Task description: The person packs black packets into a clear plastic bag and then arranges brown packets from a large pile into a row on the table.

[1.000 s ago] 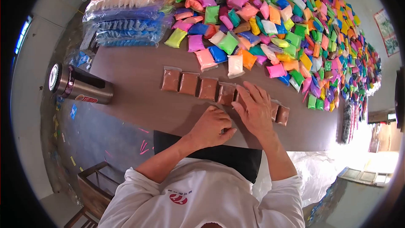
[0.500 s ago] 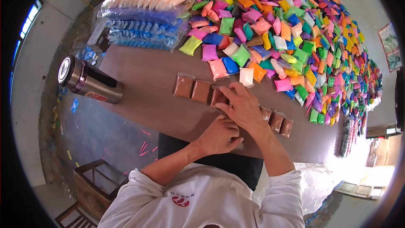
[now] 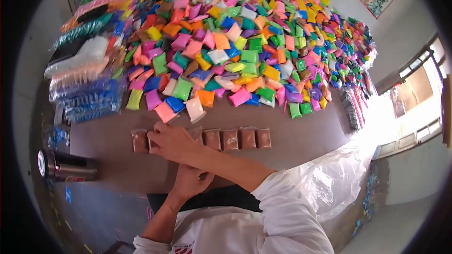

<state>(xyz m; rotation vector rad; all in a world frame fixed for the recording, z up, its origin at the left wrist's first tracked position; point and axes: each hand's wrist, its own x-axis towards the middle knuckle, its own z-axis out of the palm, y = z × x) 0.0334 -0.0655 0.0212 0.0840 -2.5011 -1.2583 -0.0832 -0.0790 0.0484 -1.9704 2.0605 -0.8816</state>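
Small clear packets with soft brown filling lie in a row on the brown table. The leftmost brown packet (image 3: 140, 141) lies uncovered beside my fingers. My right hand (image 3: 173, 142) reaches across to the left, its thumb and fingers closed about the second packet, which is mostly hidden under them. To the right of that hand, several more brown packets (image 3: 230, 139) sit side by side. My left hand (image 3: 190, 181) is below the right wrist near the table's front edge, fingers curled; whatever they may hold is hidden.
A large heap of colourful packets (image 3: 249, 56) covers the table's far side. Bagged stacks of packets (image 3: 92, 96) stand at the left. A steel flask (image 3: 70, 167) is by the left edge. Clear plastic sheeting (image 3: 325, 178) hangs at the right.
My view has turned to the right, so the table appears shifted left. My right hand has moved leftward along the row, from the third packet to the second, uncovering packets behind it.
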